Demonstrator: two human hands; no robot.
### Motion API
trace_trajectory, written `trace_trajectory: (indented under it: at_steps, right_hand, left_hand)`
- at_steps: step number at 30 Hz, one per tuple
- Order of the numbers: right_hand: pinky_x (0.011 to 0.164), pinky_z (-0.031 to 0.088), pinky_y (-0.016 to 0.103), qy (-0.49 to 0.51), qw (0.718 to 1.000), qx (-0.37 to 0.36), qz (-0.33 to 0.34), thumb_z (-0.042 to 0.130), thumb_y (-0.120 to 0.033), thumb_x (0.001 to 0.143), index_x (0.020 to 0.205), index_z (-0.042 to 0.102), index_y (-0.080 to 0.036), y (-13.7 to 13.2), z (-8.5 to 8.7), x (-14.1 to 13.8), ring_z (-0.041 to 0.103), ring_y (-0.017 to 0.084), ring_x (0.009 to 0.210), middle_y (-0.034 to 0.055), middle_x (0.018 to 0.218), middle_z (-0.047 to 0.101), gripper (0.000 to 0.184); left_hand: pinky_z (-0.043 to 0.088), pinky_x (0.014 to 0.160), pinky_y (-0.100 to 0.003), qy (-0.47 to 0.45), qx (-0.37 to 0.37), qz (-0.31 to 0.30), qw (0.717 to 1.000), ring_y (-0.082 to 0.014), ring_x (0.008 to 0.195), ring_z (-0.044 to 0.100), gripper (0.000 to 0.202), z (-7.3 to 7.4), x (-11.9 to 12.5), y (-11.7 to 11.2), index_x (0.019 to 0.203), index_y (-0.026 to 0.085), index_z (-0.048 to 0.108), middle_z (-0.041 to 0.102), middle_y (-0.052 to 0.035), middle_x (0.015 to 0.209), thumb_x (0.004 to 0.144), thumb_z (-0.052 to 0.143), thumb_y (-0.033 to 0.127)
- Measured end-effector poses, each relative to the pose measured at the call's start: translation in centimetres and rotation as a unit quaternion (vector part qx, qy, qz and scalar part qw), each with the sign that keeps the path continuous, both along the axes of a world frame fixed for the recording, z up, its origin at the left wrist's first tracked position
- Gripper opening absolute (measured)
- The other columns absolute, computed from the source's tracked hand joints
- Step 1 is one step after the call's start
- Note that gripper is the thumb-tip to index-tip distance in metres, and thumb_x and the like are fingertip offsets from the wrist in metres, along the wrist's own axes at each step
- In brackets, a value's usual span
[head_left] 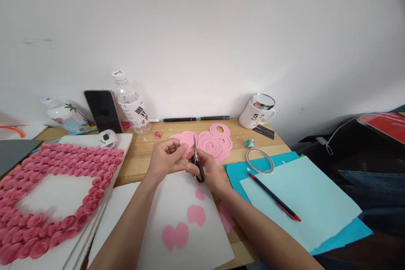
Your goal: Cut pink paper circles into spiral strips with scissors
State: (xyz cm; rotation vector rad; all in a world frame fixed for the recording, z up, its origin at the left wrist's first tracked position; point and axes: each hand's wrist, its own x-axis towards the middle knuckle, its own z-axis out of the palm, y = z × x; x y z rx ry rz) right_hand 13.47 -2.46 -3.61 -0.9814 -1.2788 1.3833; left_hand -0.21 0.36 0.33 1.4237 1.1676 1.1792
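My left hand (166, 156) pinches a round piece of pink paper (187, 138) at its edge, above the desk. In my right hand (209, 168) is a pair of scissors (198, 164) with black handles, blades pointing away from me and up against the right edge of the pink paper. Just behind the hands lies a pile of pink paper spirals and rings (215, 143). Nearer to me, a white sheet (190, 257) bears several pink paper scraps (196, 215). Part of the pile is hidden behind my fingers.
At left, a white board (63, 190) carries rows of pink paper roses (91, 205). Along the wall stand a phone (103, 109), a water bottle (131, 107) and a mug (257, 112). Blue paper (236, 173), pale sheets (303, 202), a pen (275, 198) and a ring (260, 171) lie right.
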Motion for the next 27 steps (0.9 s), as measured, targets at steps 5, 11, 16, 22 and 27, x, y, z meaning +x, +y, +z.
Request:
trace_trajectory:
  at_steps: [5, 11, 16, 22, 27]
  right_hand:
    - [0.041, 0.031, 0.019, -0.015, 1.0, -0.005, 0.0, 0.064, -0.034, 0.068, 0.075, 0.048, -0.019, 0.0, -0.2, 0.0, 0.04, 0.007, 0.043, -0.0068, 0.051, 0.046, 0.023]
    - [0.039, 0.03, 0.018, -0.019, 1.0, -0.012, 0.001, 0.063, -0.035, 0.068, 0.074, 0.049, -0.019, 0.0, -0.3, 0.0, 0.038, 0.006, 0.039, -0.0078, 0.046, 0.045, 0.022]
    - [0.04, 0.032, 0.019, -0.011, 1.0, -0.021, 0.008, 0.064, -0.036, 0.068, 0.077, 0.05, -0.019, 0.0, -0.5, -0.1, 0.042, 0.007, 0.04, -0.0069, 0.047, 0.048, 0.024]
    - [0.041, 0.034, 0.019, -0.006, 1.0, -0.017, 0.005, 0.067, -0.034, 0.067, 0.074, 0.048, -0.019, -0.1, -0.3, -0.2, 0.043, 0.007, 0.041, -0.006, 0.05, 0.051, 0.025]
    - [0.042, 0.035, 0.02, -0.018, 1.0, -0.012, 0.017, 0.065, -0.041, 0.067, 0.074, 0.05, -0.018, -0.1, -0.3, -0.3, 0.045, 0.008, 0.044, -0.0048, 0.052, 0.051, 0.028]
  left_hand:
    - [0.029, 0.036, -0.017, -0.005, 0.008, 0.005, 1.0, -0.0033, 0.037, 0.035, 0.023, 0.0, -0.1, 0.0, 0.055, 0.015, 0.052, 0.043, 0.0058, 0.042, 0.069, 0.064, 0.03]
    - [0.03, 0.037, -0.017, -0.016, 0.004, 0.015, 1.0, -0.0036, 0.036, 0.034, 0.022, 0.2, -0.2, 0.1, 0.057, 0.015, 0.054, 0.044, 0.0055, 0.041, 0.07, 0.063, 0.03]
    - [0.029, 0.036, -0.017, -0.048, -0.001, 0.028, 0.998, -0.0039, 0.036, 0.034, 0.021, 0.0, -0.2, 0.3, 0.06, 0.015, 0.055, 0.042, 0.0062, 0.04, 0.072, 0.062, 0.032]
    - [0.03, 0.035, -0.017, -0.02, -0.037, -0.037, 0.998, -0.0038, 0.036, 0.038, 0.026, 0.1, 0.4, -0.3, 0.057, 0.015, 0.054, 0.049, 0.0038, 0.045, 0.072, 0.062, 0.035]
    - [0.029, 0.035, -0.018, -0.039, -0.04, -0.033, 0.998, -0.0037, 0.035, 0.036, 0.031, 0.0, 0.8, -0.5, 0.055, 0.016, 0.048, 0.048, 0.0044, 0.044, 0.074, 0.06, 0.036]
